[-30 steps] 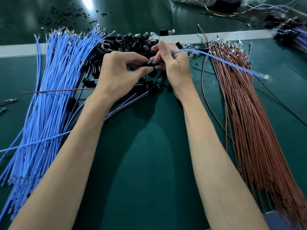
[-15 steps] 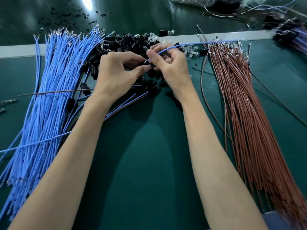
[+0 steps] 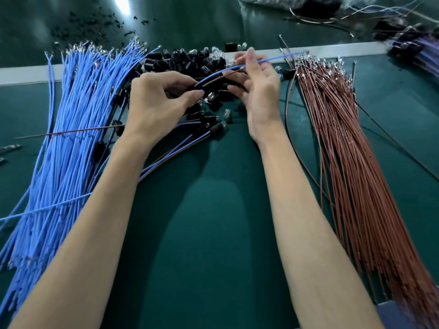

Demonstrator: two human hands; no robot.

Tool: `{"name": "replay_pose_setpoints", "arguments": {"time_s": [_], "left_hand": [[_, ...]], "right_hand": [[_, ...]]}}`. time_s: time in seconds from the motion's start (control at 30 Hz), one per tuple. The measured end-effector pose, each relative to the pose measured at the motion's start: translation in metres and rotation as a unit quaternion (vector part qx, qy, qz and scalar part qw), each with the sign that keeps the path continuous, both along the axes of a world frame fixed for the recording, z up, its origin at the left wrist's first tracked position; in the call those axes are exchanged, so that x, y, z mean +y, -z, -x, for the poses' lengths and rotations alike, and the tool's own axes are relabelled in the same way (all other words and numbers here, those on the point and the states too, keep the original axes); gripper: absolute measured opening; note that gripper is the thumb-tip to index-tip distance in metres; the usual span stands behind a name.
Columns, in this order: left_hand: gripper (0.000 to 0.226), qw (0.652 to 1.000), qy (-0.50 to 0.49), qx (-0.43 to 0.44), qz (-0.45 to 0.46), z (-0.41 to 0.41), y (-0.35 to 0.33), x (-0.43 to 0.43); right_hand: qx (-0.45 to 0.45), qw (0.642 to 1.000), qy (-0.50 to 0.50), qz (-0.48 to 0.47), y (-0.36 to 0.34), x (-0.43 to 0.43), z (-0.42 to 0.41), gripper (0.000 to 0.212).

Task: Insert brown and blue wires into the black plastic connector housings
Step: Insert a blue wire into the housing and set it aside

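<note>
My left hand (image 3: 156, 100) pinches a small black connector housing (image 3: 198, 85) between thumb and fingers, mostly hidden by them. A blue wire (image 3: 268, 59) and a brown wire (image 3: 221, 78) run from the housing up to the right. My right hand (image 3: 259, 86) is turned palm up, its fingertips pinching both wires a short way from the housing. A heap of black housings (image 3: 187, 61) lies behind my hands. Loose blue wires (image 3: 69, 129) fan out at the left, brown wires (image 3: 344, 143) at the right.
Finished housings with blue and brown leads (image 3: 180, 143) lie under my left wrist. One brown wire (image 3: 71, 132) lies across the blue bundle. A white strip (image 3: 332, 49) edges the green mat at the back. More wired parts (image 3: 418, 48) sit far right.
My right hand has turned palm up and slid right along the wires, away from the housing. A brown wire now shows beside the blue one between my hands.
</note>
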State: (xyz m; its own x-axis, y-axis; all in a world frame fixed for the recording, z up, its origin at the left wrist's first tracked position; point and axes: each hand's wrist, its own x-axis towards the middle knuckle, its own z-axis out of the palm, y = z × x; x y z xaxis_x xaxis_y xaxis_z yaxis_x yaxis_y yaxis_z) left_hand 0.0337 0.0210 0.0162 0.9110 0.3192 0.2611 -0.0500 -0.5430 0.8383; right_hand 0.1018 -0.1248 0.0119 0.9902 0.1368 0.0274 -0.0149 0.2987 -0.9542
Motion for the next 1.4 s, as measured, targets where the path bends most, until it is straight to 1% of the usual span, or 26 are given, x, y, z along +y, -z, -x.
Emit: {"name": "replay_pose_setpoints", "arguments": {"time_s": [0.03, 0.07, 0.13, 0.2, 0.27, 0.37, 0.4, 0.5, 0.57, 0.73, 0.8, 0.87, 0.93, 1.03, 1.1, 1.2, 1.4], "left_hand": [[0.015, 1.000, 0.001, -0.001, -0.002, 0.001, 0.000, 0.000], [0.016, 1.000, 0.005, -0.002, -0.005, 0.001, 0.000, -0.001], [0.017, 1.000, 0.020, -0.004, -0.008, 0.001, -0.001, -0.005], [0.017, 0.999, 0.030, -0.004, -0.011, 0.001, -0.002, -0.007], [0.017, 1.000, 0.026, -0.003, -0.015, 0.001, -0.002, -0.004], [0.017, 1.000, 0.011, -0.001, -0.006, 0.002, -0.003, 0.006], [0.017, 1.000, 0.008, -0.002, -0.008, 0.002, -0.003, 0.007], [0.018, 0.999, 0.009, -0.002, -0.038, 0.002, -0.001, 0.007], [0.020, 0.999, 0.012, 0.004, -0.049, 0.002, -0.001, 0.007], [0.020, 0.999, 0.024, 0.016, -0.035, 0.003, -0.003, 0.014], [0.021, 0.998, 0.031, 0.027, -0.046, 0.005, -0.005, 0.018], [0.023, 0.997, 0.043, 0.041, -0.055, 0.007, -0.007, 0.022], [0.023, 0.996, 0.055, 0.051, -0.055, 0.010, -0.010, 0.025], [0.021, 0.997, 0.051, 0.056, -0.034, 0.013, -0.014, 0.033], [0.022, 0.997, 0.045, 0.054, -0.028, 0.013, -0.016, 0.036], [0.021, 0.997, 0.049, 0.057, -0.035, 0.013, -0.016, 0.035], [0.022, 0.994, 0.088, 0.053, -0.040, 0.013, -0.019, 0.026]], "right_hand": [[0.001, 1.000, 0.012, 0.003, 0.000, 0.000, -0.001, 0.023], [-0.007, 0.999, 0.017, 0.026, 0.001, 0.000, -0.001, 0.024], [-0.046, 0.995, 0.004, 0.088, 0.003, 0.002, 0.001, 0.023], [-0.084, 0.988, -0.011, 0.128, 0.005, 0.003, 0.004, 0.022], [-0.090, 0.989, -0.009, 0.119, 0.005, 0.003, 0.004, 0.019], [-0.039, 0.998, 0.014, 0.051, 0.002, 0.001, 0.002, 0.015], [-0.032, 0.998, 0.022, 0.049, 0.002, 0.000, 0.001, 0.016], [-0.058, 0.993, 0.017, 0.101, 0.003, 0.000, 0.001, 0.022], [-0.068, 0.991, 0.009, 0.113, 0.004, 0.001, 0.002, 0.023], [-0.077, 0.995, 0.033, 0.045, 0.002, -0.003, 0.003, 0.009], [-0.087, 0.993, 0.046, 0.061, 0.003, -0.005, 0.003, 0.012], [-0.097, 0.989, 0.043, 0.105, 0.004, -0.007, 0.002, 0.016], [-0.104, 0.985, 0.019, 0.138, 0.003, -0.011, 0.001, 0.017], [-0.130, 0.978, -0.029, 0.163, 0.000, -0.017, 0.000, 0.015], [-0.151, 0.969, -0.037, 0.191, -0.001, -0.020, -0.001, 0.017], [-0.143, 0.971, -0.048, 0.186, 0.000, -0.023, -0.001, 0.018], [-0.140, 0.969, -0.068, 0.192, -0.002, -0.022, 0.002, 0.016]]}}
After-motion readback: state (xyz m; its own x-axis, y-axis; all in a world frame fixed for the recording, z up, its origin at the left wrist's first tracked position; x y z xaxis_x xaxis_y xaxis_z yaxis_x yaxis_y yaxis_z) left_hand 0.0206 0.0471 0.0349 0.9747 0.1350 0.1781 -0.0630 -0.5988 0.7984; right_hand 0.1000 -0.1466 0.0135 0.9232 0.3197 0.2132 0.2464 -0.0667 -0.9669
